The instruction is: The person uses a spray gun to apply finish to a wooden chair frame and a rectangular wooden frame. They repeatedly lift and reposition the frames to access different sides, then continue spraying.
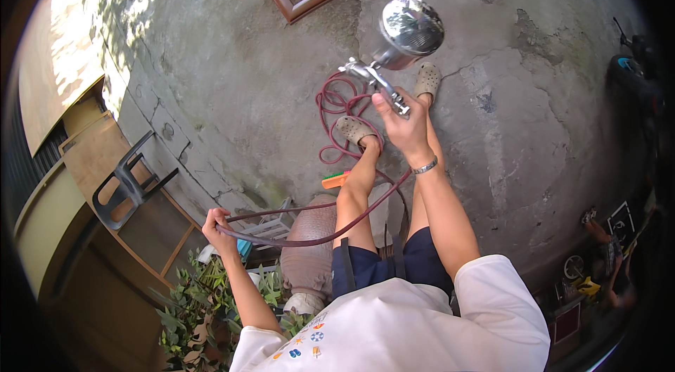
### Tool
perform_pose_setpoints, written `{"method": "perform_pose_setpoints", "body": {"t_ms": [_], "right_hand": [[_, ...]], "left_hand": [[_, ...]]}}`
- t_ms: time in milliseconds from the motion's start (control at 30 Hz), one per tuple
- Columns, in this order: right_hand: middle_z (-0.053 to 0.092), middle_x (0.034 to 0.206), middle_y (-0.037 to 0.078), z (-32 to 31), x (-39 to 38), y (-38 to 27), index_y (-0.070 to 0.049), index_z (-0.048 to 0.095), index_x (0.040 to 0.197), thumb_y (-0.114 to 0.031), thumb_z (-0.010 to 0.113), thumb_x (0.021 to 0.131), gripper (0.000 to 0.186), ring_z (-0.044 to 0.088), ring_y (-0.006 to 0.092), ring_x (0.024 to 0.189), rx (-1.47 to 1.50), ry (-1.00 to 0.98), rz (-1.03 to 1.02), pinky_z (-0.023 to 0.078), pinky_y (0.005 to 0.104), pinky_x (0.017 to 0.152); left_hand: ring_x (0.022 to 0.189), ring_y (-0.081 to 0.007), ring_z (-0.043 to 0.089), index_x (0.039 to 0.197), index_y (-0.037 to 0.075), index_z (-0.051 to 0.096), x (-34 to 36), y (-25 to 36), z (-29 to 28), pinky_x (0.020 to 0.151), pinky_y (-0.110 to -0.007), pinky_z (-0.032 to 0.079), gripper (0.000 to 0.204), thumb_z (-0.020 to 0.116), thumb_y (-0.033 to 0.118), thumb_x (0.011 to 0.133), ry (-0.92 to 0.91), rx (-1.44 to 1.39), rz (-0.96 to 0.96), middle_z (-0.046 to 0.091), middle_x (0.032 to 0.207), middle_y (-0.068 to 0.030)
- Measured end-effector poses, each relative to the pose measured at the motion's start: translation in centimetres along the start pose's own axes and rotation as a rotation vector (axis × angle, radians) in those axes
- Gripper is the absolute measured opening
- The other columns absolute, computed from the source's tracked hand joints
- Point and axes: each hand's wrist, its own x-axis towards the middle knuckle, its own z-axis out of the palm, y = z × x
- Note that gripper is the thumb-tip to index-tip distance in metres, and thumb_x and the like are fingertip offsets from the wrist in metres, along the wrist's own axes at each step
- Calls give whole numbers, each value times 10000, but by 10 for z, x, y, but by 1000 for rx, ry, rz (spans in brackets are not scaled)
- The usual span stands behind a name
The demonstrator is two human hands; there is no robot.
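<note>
My right hand (410,129) is wrapped round the handle of a silver spray gun (373,75), held out in front of me over the floor. A shiny round metal cup (413,25) sits on top of the gun. Off to the left, my left hand (219,226) is closed on a dark red hose (302,241). The hose hangs in a loop across my legs and rises toward my right wrist. More of it lies in loose coils (329,101) on the concrete around my left foot. Where the hose meets the gun is hidden behind my right hand.
A brown frame (299,10) lies at the top. To the left are a dark plastic chair (130,183) and wooden panels (105,154). A ribbed jar (307,245), leafy plants (200,312) and an orange-green brush (336,180) are near me. Another person (613,259) is far right.
</note>
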Motion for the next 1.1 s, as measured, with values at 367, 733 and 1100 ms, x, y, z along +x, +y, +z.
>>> {"method": "perform_pose_setpoints", "body": {"t_ms": [367, 733, 1100], "right_hand": [[652, 620, 74, -218, 143, 52, 21, 686, 801, -332, 682, 923, 373, 662, 153, 600, -132, 482, -14, 473, 293, 543], [671, 660, 81, -386, 252, 60, 16, 705, 879, -377, 670, 921, 397, 514, 93, 375, -112, 731, 27, 367, 257, 343], [679, 692, 73, -429, 263, -17, 22, 705, 875, -430, 659, 910, 456, 507, 96, 374, -320, 779, 128, 382, 252, 354]], "left_hand": [[545, -147, 389, 722, -10, 563, 31, 157, 71, 511, -302, 322, 439, 551, 326, 1004, -187, 58, 91, 431, 574, -58], [557, -105, 381, 712, -4, 562, 41, 259, 122, 510, -290, 311, 446, 536, 325, 1012, -294, 49, 57, 433, 556, -23], [536, -121, 377, 715, -7, 558, 49, 261, 118, 500, -298, 311, 428, 527, 296, 1014, -267, 42, 60, 417, 546, -35]]}}
